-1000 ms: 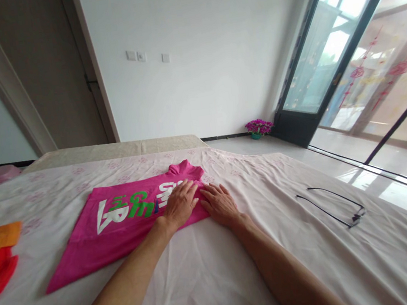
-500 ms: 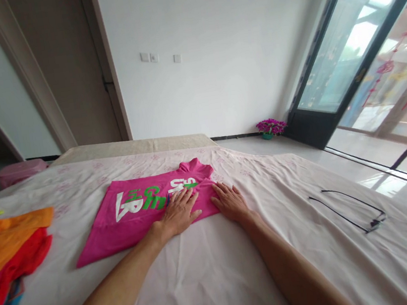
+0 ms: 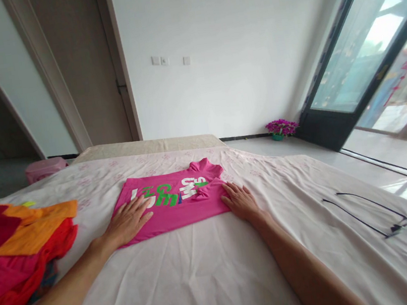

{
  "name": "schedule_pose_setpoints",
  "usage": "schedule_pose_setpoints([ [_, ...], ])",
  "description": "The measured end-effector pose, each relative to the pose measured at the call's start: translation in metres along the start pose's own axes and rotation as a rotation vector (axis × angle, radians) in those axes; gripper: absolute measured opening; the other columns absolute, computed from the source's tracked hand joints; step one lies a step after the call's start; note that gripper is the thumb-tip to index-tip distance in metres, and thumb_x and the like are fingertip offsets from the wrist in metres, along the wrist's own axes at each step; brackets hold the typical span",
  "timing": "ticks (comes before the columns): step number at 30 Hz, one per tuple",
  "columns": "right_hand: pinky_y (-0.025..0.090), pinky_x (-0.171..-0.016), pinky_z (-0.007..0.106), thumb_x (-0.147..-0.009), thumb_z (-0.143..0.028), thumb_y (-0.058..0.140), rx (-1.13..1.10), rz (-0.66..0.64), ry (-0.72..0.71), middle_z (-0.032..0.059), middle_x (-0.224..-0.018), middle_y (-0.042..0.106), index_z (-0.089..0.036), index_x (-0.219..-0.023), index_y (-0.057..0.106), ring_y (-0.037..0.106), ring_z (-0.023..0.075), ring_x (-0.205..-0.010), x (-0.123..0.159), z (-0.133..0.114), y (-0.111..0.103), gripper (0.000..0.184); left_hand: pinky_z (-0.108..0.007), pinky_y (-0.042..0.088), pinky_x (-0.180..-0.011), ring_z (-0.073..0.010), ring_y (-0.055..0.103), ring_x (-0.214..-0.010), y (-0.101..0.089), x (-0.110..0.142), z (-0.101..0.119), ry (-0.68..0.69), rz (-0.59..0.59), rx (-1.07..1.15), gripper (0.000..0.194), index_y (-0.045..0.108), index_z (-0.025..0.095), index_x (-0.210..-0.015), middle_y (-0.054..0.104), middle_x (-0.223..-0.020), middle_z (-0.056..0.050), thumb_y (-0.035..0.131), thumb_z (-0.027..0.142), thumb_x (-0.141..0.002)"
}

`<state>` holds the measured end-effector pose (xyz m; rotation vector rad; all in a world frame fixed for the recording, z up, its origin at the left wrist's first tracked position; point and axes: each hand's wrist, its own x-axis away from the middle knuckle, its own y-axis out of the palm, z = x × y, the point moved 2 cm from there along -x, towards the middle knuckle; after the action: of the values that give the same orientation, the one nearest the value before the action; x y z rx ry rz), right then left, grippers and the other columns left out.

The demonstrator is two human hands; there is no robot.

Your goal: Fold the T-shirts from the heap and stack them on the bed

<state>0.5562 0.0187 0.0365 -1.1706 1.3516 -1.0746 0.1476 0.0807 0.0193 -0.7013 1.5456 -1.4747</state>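
Note:
A pink T-shirt [image 3: 193, 210] with white and green lettering lies folded on the pale, flower-patterned bedsheet [image 3: 214, 278]. Its collar end points to the right and away from me. My left hand [image 3: 131, 220] rests flat on the shirt's left end, fingers outstretched, covering part of the print. At the opposite end, my right hand [image 3: 240, 200] lies flat with its fingertips at the shirt's right edge. Neither hand grips the cloth.
Heaped clothes [image 3: 23, 251] in orange, red and dark pink lie at the left. Eyeglasses [image 3: 369, 214] rest unfolded on the sheet at the right. Beyond the bed are a pink stool [image 3: 46, 169], purple flowers [image 3: 281, 128] in a green pot, and a glass door [image 3: 353, 58].
My left hand has slid leftward from the shirt's middle to its left end. My right hand stays at the right edge. The view has turned left, showing more of the heaped clothes.

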Motion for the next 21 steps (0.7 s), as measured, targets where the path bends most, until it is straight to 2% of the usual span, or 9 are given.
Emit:
schedule_pose_setpoints([
  [4,0.015,-0.120,0.044,-0.102,-0.051,0.032,0.008,0.003,0.013,0.0057,-0.160,0.035,-0.025,-0.155,0.034,0.028,0.0221,-0.148,0.002,-0.003,-0.004,0.059,-0.047,0.034,-0.113,-0.0265,0.039,-0.144,-0.002,0.007,-0.019,-0.149,0.056,-0.027,0.056,0.049,0.030,-0.146,0.041,-0.157,-0.008,0.037,0.052,-0.096],
  [10,0.016,-0.120,0.045,-0.102,-0.050,0.032,0.002,0.005,0.020,0.0052,-0.160,0.036,-0.028,-0.154,0.036,0.030,0.0224,-0.147,0.002,-0.005,-0.005,0.057,-0.050,0.034,-0.112,-0.0307,0.050,-0.133,-0.012,0.012,-0.017,-0.270,0.181,-0.144,0.051,0.062,0.023,-0.132,0.061,-0.139,-0.013,0.034,0.049,-0.097],
  [12,0.016,-0.120,0.044,-0.102,-0.050,0.032,0.004,0.008,0.019,0.0054,-0.160,0.036,-0.026,-0.154,0.036,0.030,0.0224,-0.147,0.001,-0.004,-0.004,0.058,-0.049,0.031,-0.115,-0.0308,0.045,-0.138,-0.016,0.013,-0.012,-0.205,0.223,-0.138,0.052,0.061,0.020,-0.133,0.058,-0.142,-0.014,0.034,0.046,-0.098],
  [14,0.015,-0.120,0.044,-0.102,-0.050,0.032,0.012,0.007,0.015,0.0055,-0.160,0.036,-0.025,-0.154,0.036,0.029,0.0222,-0.148,0.001,-0.002,-0.002,0.058,-0.045,0.027,-0.120,-0.0282,0.036,-0.145,-0.017,0.014,-0.007,-0.056,0.244,-0.079,0.052,0.057,0.019,-0.139,0.050,-0.151,-0.012,0.037,0.044,-0.097],
  [17,0.016,-0.120,0.043,-0.102,-0.051,0.031,0.019,0.011,0.006,0.0058,-0.160,0.036,-0.026,-0.155,0.035,0.028,0.0220,-0.148,0.000,0.000,0.000,0.058,-0.040,0.027,-0.121,-0.0233,0.035,-0.146,-0.015,0.013,0.000,0.103,0.165,0.038,0.053,0.052,0.023,-0.144,0.045,-0.155,-0.007,0.039,0.045,-0.097],
  [21,0.016,-0.120,0.042,-0.102,-0.052,0.032,0.010,0.012,0.004,0.0047,-0.160,0.035,-0.026,-0.155,0.035,0.028,0.0224,-0.148,-0.001,0.000,0.000,0.059,-0.041,0.030,-0.119,-0.0216,0.039,-0.144,-0.006,0.011,-0.004,0.068,0.057,0.081,0.054,0.048,0.026,-0.146,0.046,-0.155,-0.005,0.036,0.048,-0.098],
])
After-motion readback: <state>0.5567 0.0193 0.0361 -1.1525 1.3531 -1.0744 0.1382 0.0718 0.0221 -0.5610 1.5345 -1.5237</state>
